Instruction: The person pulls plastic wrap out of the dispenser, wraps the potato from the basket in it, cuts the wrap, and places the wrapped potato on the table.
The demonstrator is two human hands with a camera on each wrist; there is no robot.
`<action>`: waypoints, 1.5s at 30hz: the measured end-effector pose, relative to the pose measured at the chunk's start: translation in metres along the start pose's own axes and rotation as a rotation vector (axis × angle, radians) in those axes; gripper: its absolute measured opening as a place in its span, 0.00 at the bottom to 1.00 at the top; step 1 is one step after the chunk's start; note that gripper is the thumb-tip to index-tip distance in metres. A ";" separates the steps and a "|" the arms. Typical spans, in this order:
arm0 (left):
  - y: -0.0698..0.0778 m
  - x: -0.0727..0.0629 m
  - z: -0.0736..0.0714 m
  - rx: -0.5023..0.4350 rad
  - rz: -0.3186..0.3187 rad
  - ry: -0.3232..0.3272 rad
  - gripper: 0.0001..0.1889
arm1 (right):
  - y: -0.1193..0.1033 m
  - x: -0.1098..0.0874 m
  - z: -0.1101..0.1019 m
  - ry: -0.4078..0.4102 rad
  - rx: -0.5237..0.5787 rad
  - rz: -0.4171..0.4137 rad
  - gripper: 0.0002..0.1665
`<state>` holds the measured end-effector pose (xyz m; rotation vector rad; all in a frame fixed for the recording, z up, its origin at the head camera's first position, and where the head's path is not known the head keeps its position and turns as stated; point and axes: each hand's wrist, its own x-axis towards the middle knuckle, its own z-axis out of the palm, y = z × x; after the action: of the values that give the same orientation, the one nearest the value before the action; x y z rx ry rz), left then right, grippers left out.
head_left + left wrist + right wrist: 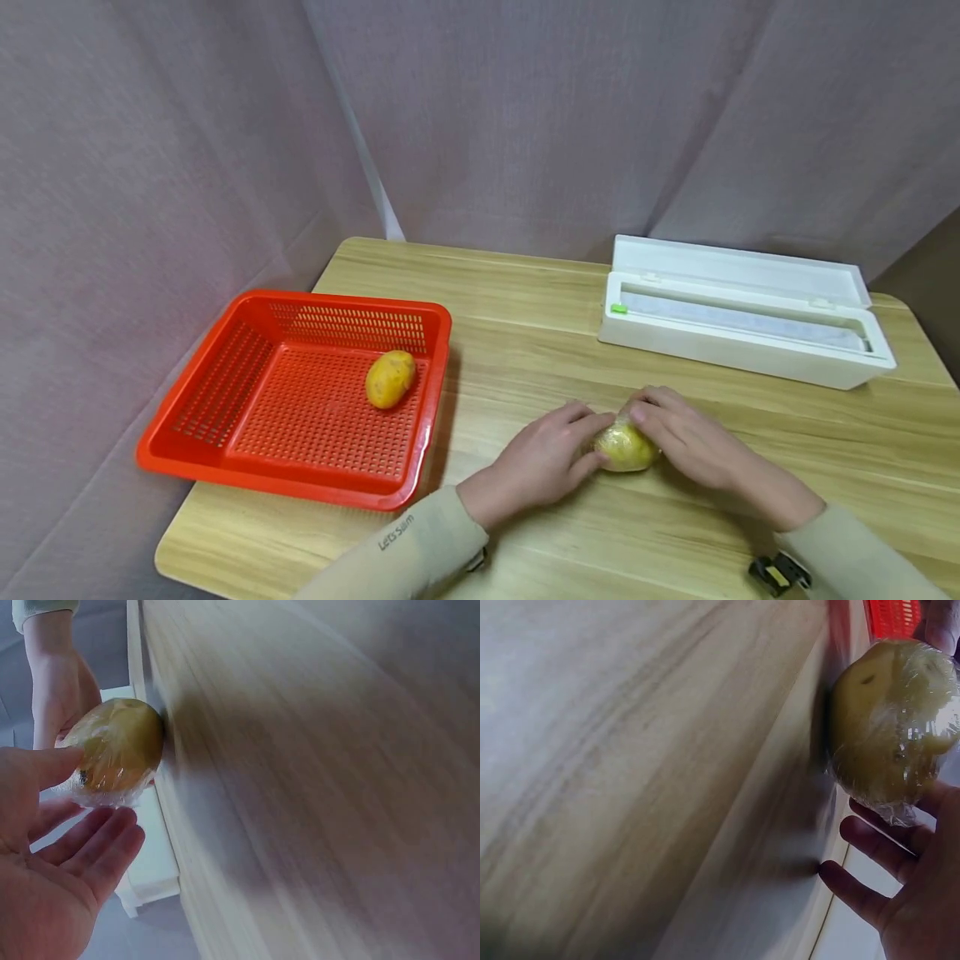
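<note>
Wooden tabletop [517,333] beneath, left hand [546,454] and right hand [690,437] grasp a potato [628,450] — apparently pressing film [901,815] snug; loose edges likely need smoothing next.

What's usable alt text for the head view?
A person's left hand and right hand hold an oval yellow potato covered in clear plastic film at a light wood-grain table. A second yellow potato lies bare in a rectangular red plastic basket at left; at back right, a long white box stands with its lid open.
</note>
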<state>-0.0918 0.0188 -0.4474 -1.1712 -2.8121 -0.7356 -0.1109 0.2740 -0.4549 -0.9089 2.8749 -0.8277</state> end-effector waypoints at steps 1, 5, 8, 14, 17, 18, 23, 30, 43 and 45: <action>-0.001 0.000 0.000 -0.009 -0.006 -0.012 0.26 | 0.000 0.001 0.000 0.001 -0.008 0.009 0.21; -0.004 0.000 0.000 -0.076 -0.041 -0.041 0.26 | -0.001 0.005 -0.003 -0.035 -0.020 0.065 0.24; -0.006 -0.001 -0.001 -0.116 -0.061 -0.038 0.25 | -0.001 0.009 -0.007 -0.085 0.005 0.108 0.30; -0.008 0.001 0.001 -0.121 -0.056 -0.023 0.24 | 0.005 0.019 -0.014 -0.133 0.116 0.165 0.30; -0.007 0.002 0.001 -0.114 -0.068 -0.015 0.24 | 0.007 0.020 -0.016 -0.123 0.108 0.169 0.28; -0.006 0.002 0.001 -0.112 -0.077 -0.015 0.24 | 0.007 0.020 -0.017 -0.112 0.094 0.158 0.27; -0.006 0.005 0.001 -0.094 -0.153 -0.016 0.23 | 0.003 0.012 -0.023 -0.027 0.031 0.099 0.20; -0.009 0.009 0.001 -0.074 -0.229 0.020 0.22 | -0.002 -0.005 -0.026 0.040 -0.068 -0.013 0.32; -0.011 0.009 0.002 0.022 -0.103 0.102 0.25 | 0.000 -0.005 -0.016 0.051 -0.073 0.015 0.27; -0.012 0.010 0.003 0.029 -0.114 0.076 0.28 | 0.002 -0.003 -0.015 0.043 -0.055 0.031 0.26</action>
<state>-0.1065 0.0198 -0.4534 -0.9645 -2.8356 -0.7263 -0.1119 0.2842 -0.4431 -0.8586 2.9545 -0.7796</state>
